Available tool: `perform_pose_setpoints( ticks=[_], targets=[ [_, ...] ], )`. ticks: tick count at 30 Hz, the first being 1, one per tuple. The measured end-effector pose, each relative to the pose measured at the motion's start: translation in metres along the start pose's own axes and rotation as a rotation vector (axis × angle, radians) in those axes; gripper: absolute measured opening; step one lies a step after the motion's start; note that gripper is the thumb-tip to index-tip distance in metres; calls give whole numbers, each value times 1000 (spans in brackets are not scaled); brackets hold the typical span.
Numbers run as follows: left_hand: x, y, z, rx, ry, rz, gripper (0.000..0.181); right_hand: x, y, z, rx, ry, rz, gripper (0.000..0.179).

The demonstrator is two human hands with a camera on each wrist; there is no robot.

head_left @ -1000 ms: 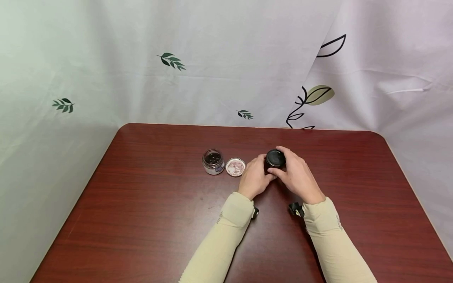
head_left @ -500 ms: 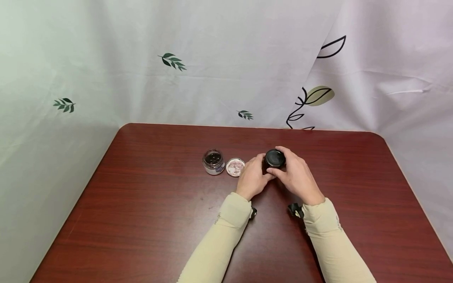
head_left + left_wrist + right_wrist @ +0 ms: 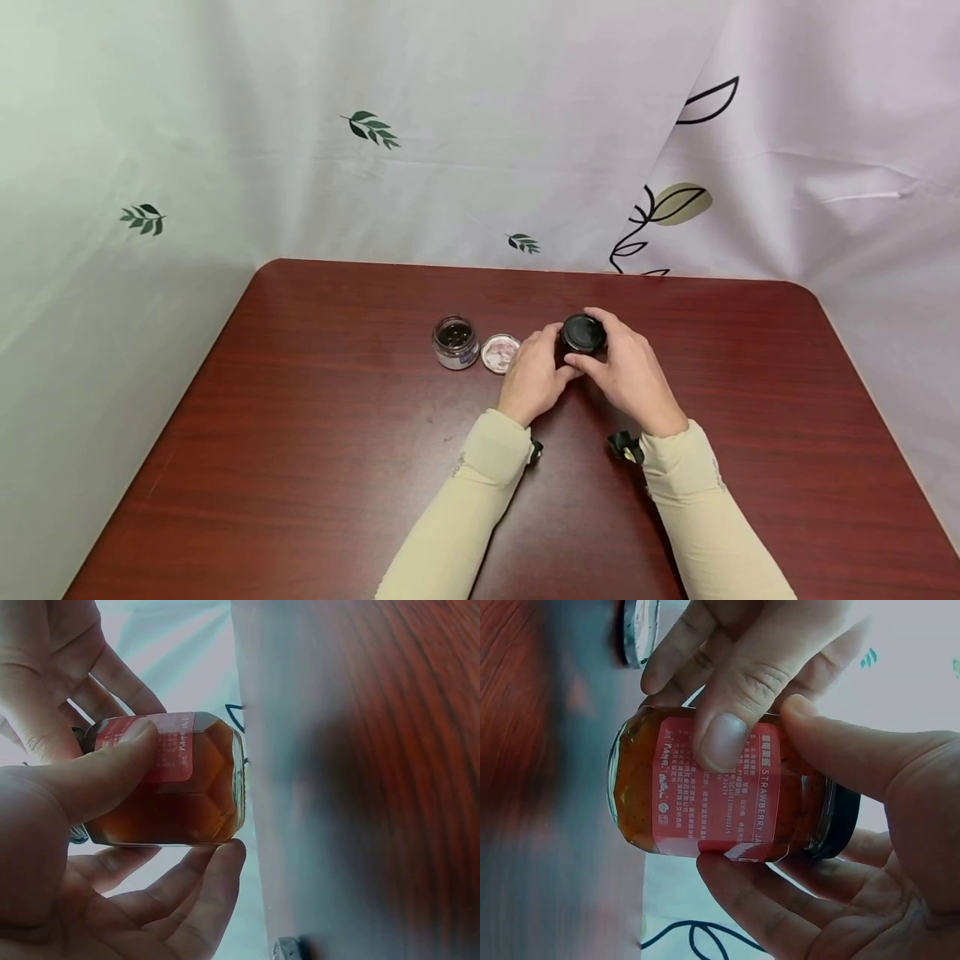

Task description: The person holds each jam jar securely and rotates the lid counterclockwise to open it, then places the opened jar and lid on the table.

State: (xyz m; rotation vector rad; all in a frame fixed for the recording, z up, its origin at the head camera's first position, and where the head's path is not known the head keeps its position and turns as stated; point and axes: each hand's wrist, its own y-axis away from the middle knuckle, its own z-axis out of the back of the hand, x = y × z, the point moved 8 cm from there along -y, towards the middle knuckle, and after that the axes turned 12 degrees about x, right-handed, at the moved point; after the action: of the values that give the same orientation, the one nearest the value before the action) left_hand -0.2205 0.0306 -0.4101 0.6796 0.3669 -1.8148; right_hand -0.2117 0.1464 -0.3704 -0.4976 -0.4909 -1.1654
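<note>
Both hands hold a faceted glass jam jar [image 3: 641,780] with a red strawberry jam label and amber-brown contents. Its black lid [image 3: 583,333] is on, facing up in the head view. My left hand [image 3: 531,379] grips the glass body, thumb across the label and fingers on the opposite side. Higher up, my right hand [image 3: 633,371] curls round the jar near the lid, thumb on the near side and fingers beyond it. In the left wrist view a strip of backdrop shows between the jar's base and the table.
Left of the hands, an uncapped glass jar [image 3: 456,346] with dark contents stands on the reddish-brown table [image 3: 315,433]. Beside it lies a lid [image 3: 499,355] with its pale, smeared inside up, close to the left hand. A leaf-patterned curtain [image 3: 465,125] hangs behind the far edge.
The hands and the jam jar stay almost in place; the left hand has shifted slightly left, overlapping the loose lid's edge. The head view has drifted a little.
</note>
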Motion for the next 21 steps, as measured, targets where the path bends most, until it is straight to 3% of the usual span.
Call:
perform_pose_setpoints(
  ticks=[21],
  targets=[
    [-1,9,11,-35,48,-39,59,12,-2,5,-5,-24,1,67]
  ],
)
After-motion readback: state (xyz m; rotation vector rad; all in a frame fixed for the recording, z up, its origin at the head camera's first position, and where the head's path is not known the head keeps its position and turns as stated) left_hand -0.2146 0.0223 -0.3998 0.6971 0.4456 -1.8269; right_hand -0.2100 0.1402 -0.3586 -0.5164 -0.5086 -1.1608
